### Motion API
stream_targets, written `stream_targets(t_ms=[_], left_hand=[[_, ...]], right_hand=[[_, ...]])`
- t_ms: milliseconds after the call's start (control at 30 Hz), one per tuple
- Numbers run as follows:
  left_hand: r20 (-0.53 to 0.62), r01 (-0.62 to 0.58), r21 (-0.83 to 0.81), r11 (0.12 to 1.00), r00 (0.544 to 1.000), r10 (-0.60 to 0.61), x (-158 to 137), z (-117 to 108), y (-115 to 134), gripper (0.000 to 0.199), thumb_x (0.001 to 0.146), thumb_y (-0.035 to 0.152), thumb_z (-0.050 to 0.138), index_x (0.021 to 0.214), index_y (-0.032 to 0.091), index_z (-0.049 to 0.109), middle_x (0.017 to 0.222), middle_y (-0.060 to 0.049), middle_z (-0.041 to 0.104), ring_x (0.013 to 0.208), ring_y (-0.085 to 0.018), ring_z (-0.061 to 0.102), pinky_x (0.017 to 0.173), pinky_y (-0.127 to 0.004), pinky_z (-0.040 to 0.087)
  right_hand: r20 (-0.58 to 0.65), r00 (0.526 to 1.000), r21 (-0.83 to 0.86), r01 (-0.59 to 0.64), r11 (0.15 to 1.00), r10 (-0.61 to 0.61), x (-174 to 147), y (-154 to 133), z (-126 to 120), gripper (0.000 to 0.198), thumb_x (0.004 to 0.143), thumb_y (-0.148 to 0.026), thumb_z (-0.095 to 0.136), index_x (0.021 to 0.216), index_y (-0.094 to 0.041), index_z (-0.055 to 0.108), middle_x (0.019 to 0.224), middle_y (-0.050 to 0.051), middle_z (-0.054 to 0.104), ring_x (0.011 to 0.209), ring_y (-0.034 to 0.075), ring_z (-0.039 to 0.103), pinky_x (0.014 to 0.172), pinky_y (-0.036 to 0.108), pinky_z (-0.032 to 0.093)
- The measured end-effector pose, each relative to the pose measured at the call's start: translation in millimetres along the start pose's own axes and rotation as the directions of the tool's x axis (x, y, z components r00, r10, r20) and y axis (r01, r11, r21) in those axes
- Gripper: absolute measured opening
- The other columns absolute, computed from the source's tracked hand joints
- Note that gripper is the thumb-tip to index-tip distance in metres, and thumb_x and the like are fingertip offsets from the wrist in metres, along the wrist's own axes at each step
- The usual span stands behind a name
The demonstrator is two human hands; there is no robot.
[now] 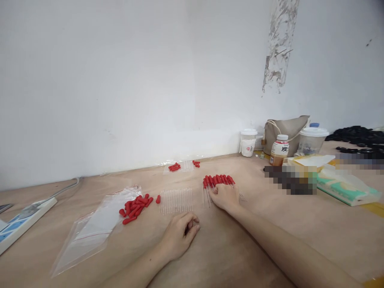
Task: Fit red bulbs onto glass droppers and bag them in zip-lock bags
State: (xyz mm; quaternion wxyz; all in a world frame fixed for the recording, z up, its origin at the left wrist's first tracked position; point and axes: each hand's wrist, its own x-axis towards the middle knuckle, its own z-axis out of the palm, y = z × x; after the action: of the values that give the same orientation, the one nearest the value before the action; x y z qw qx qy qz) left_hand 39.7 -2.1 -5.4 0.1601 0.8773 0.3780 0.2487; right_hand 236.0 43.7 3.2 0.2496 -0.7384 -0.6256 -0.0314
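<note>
Right hand at the capped droppers, left hand loosely curled

Your right hand (226, 197) lies over the near side of the red-topped droppers (218, 181), right of centre: fingers bent, touching the row; whether they pinch one, you can't tell from here. Your left hand (180, 236) rests nearer, on the brown, faintly creased tabletop (210, 266), fingers curled, a narrow gap from thumb to fingertips.

Just beyond it: clear, slender tubes (177, 201), laid side by side. To their left, a lone red bulb (158, 199), then a heap of smooth, rounded red bulbs (136, 209) partly on thin, glossy plastic bags (93, 234).
</note>
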Motion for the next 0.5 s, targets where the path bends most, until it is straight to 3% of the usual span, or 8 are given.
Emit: stream_targets(t_ms=[167, 300, 500], left_hand=[[-0.009, -0.019, 0.010, 1.000, 1.000, 0.019, 0.1, -0.2, 0.7, 0.011, 0.082, 0.021, 0.045, 0.084, 0.018, 0.056, 0.065, 0.002, 0.050, 0.061, -0.013, 0.046, 0.058, -0.023, 0.036], [-0.006, -0.011, 0.013, 1.000, 1.000, 0.011, 0.7, -1.6, 2.7, 0.011, 0.082, 0.021, 0.045, 0.084, 0.018, 0.056, 0.066, 0.001, 0.051, 0.061, -0.013, 0.047, 0.059, -0.023, 0.036], [-0.001, 0.006, 0.015, 1.000, 1.000, -0.006, 0.0, -2.6, 3.7, 0.012, 0.081, 0.020, 0.045, 0.084, 0.018, 0.056, 0.068, 0.001, 0.052, 0.064, -0.014, 0.048, 0.061, -0.024, 0.037]], right_hand=[[-0.069, 0.994, 0.034, 0.082, 0.996, -0.080, -3.2, -4.6, -0.3, 0.025, 0.078, -0.036, 0.043, 0.069, -0.019, 0.058, 0.068, 0.002, 0.065, 0.070, 0.017, 0.057, 0.075, 0.036, 0.023], [0.007, 0.981, -0.013, 0.194, 0.981, -0.194, -4.1, -19.3, 0.8, 0.022, 0.077, -0.034, 0.044, 0.074, -0.020, 0.061, 0.075, 0.005, 0.066, 0.075, 0.019, 0.057, 0.074, 0.037, 0.022], [0.140, 0.977, -0.155, 0.179, 0.972, -0.158, 7.3, -39.0, 6.3, 0.026, 0.076, -0.032, 0.045, 0.075, -0.014, 0.063, 0.077, 0.013, 0.066, 0.074, 0.025, 0.059, 0.078, 0.042, 0.022]])
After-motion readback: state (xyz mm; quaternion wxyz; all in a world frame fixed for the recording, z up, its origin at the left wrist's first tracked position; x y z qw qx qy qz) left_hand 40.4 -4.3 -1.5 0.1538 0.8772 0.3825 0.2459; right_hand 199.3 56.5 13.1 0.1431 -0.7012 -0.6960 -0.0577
